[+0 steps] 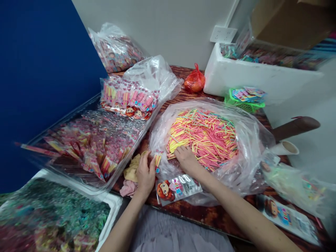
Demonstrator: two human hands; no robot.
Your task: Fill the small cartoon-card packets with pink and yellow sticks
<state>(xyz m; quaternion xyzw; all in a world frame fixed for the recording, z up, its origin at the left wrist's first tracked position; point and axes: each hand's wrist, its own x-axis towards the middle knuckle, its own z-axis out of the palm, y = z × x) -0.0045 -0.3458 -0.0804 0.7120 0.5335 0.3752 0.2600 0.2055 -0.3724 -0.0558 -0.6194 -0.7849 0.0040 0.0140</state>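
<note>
A large clear plastic bag [252, 140] lies open on the wooden table, full of thin pink, yellow and green sticks [204, 134]. My right hand [186, 157] rests palm down on the near edge of the stick pile, fingers curled into the sticks. My left hand [145, 173] is closed on a small clear packet with a few sticks in it [158, 159], just left of the bag. A stack of empty cartoon-printed packets [178, 188] lies between my forearms at the table's front edge.
A clear tray [78, 182] of filled packets sits at left, with more filled packets [128, 98] behind it. A white foam box [236, 77], a green basket [246, 101], an orange bag [194, 81] and paper tubes [285, 147] stand behind and right. Cloths [131, 175] lie by my left hand.
</note>
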